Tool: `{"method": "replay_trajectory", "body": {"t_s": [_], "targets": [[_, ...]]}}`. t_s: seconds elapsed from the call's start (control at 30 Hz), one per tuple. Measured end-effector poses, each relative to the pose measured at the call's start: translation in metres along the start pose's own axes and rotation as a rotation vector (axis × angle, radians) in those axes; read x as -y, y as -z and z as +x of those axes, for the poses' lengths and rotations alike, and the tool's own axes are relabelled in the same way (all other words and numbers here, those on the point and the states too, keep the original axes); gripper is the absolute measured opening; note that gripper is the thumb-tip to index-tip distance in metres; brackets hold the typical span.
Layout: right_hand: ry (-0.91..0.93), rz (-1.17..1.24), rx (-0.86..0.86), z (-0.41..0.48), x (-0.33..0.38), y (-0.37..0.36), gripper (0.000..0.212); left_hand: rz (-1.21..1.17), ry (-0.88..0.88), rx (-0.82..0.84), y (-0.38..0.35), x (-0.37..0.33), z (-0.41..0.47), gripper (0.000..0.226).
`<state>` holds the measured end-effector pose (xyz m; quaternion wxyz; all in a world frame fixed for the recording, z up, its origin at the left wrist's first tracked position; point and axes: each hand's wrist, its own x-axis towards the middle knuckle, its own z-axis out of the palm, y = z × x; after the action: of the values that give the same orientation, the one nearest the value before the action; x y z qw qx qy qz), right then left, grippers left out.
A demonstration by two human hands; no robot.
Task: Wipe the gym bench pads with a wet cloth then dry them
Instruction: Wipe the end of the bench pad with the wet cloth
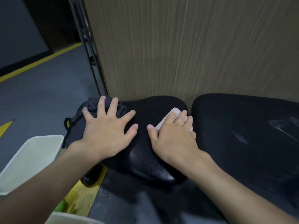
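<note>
Pad (pixel 143 156), left hand (pixel 105 131) splayed, right hand (pixel 174 136) flat

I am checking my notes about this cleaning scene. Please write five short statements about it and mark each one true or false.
1. The right hand presses a pale pink cloth on the smaller black bench pad. True.
2. The left hand is closed in a fist. False: its fingers are spread flat, some lying on a dark grey cloth.
3. The larger bench pad on the right shows pale streaks. True.
4. A red bucket stands at the lower left. False: a white tub is there.
5. A mirror is behind the pads. False: it is a wood-grain panel.
</note>
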<state>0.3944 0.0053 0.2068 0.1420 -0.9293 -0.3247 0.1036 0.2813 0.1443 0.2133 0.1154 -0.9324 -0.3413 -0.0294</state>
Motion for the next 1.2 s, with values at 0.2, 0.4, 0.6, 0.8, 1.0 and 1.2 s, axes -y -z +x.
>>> {"method": "replay_trajectory", "body": {"t_s": [0.2, 0.4, 0.6, 0.8, 1.0, 1.2], "targets": [[0.096, -0.156, 0.056, 0.123, 0.003, 0.023, 0.064, -0.083, -0.036, 0.315, 0.019, 0.008, 0.013, 0.098], [0.365, -0.219, 0.302, 0.157, 0.034, 0.030, 0.051, -0.115, -0.051, 0.404, 0.023, 0.005, 0.019, 0.097], [0.567, -0.171, 0.541, 0.157, 0.097, 0.021, 0.047, -0.140, -0.066, 0.510, 0.031, 0.005, 0.023, 0.094], [0.686, -0.181, 0.624, 0.159, 0.101, 0.030, 0.050, -0.179, -0.030, 0.588, 0.034, 0.006, 0.029, 0.093], [0.622, -0.282, 0.496, 0.152, 0.045, 0.038, 0.059, -0.196, 0.021, 0.642, 0.044, 0.003, 0.033, 0.093], [0.506, -0.063, 0.240, 0.128, -0.002, 0.032, 0.052, -0.108, 0.085, 0.691, 0.069, -0.016, 0.038, 0.090]]}}
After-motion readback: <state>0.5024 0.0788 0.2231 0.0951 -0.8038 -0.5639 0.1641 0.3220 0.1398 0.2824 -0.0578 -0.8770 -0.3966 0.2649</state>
